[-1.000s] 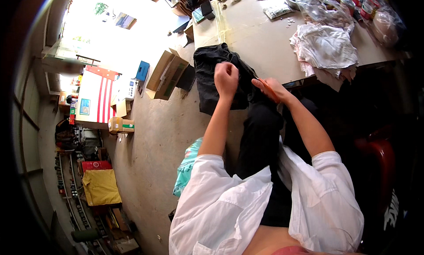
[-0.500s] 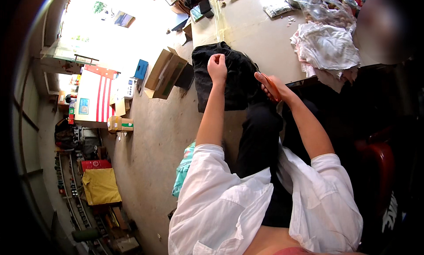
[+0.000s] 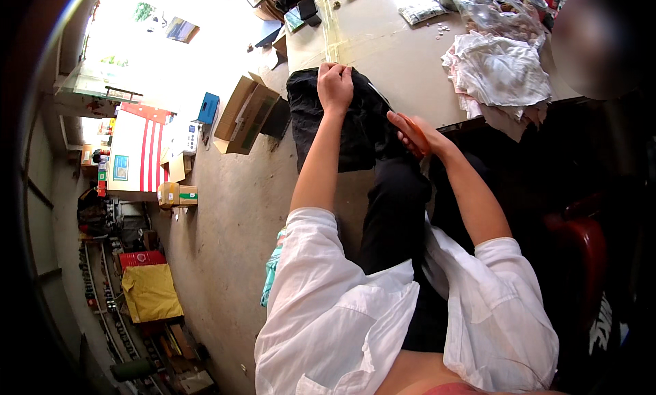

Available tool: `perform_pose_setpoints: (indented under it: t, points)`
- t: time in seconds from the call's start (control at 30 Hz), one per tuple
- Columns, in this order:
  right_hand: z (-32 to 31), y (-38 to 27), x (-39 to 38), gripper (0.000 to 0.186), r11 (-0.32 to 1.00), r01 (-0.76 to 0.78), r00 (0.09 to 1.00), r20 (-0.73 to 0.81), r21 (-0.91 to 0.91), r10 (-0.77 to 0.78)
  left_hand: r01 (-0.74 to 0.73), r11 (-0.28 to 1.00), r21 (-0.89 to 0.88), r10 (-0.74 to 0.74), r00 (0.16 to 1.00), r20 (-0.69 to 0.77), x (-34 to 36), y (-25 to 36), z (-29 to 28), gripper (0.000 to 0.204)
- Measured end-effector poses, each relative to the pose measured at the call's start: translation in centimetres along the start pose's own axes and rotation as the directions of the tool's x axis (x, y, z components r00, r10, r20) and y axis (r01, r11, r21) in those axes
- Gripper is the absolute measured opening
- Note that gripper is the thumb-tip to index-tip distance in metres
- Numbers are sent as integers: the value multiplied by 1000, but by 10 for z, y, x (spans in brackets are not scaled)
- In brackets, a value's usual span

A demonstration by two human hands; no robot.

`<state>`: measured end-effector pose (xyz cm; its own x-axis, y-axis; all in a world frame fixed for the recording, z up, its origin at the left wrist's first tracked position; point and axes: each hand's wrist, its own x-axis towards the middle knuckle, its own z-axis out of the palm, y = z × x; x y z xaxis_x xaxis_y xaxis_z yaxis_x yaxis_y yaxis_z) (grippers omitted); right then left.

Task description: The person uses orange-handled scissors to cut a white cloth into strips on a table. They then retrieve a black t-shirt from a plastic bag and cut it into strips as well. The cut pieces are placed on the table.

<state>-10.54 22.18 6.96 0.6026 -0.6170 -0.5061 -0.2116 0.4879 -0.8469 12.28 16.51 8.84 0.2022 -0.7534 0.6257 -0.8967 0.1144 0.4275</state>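
Black cloth (image 3: 311, 132) hangs over the near left corner of the table, draping down toward my knee. My left hand (image 3: 335, 89) is closed, fingers pinched together on the cloth's upper edge. In my right hand (image 3: 415, 137) is a pair of scissors (image 3: 414, 130) with orange handles, gripped at the cloth's right side. A thin, bright blade points up and left along the cloth's edge. Whether the blades are parted or together, I cannot make out.
On the table (image 3: 403, 67) lie a pile of white rags (image 3: 502, 70), a clear plastic bag (image 3: 495, 12), a small packet (image 3: 420, 11) and a dark phone (image 3: 308, 11). An open cardboard box (image 3: 246, 115) stands on the floor at left. A red chair (image 3: 581, 258) is at right.
My left hand has moved up to the cloth's far edge, pulling it taut. The scissors' blade now shows along the edge. The whole view has shifted slightly.
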Motion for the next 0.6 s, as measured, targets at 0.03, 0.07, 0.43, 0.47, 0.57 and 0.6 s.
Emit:
perform_pose_setpoints:
  t: [0.03, 0.07, 0.43, 0.47, 0.57, 0.6]
  points:
    - [0, -2, 0, 59, 1000, -13, 1000, 10, -19, 13, 47, 998, -46, -43, 995, 89, 1, 3, -3, 16]
    - [0, -3, -1, 59, 999, -25, 1000, 18, -38, 26, 27, 999, -26, -27, 999, 24, -1, 5, -4, 16]
    - [-7, 0, 3, 55, 959, 65, 954, 265, 275, -141, 262, 907, -331, -243, 965, 99, -92, 71, -9, 42]
    - [-9, 1, 4, 55, 963, 54, 952, 278, 263, -130, 245, 913, -326, -219, 969, 115, -95, 71, -11, 45]
    - [-10, 0, 1, 53, 974, 27, 963, 256, 227, -86, 252, 911, -327, -209, 964, 163, -102, 74, -14, 52]
    - [-10, -3, -2, 52, 979, 58, 964, 243, 197, -106, 278, 916, -288, -225, 953, 203, -101, 75, -15, 54]
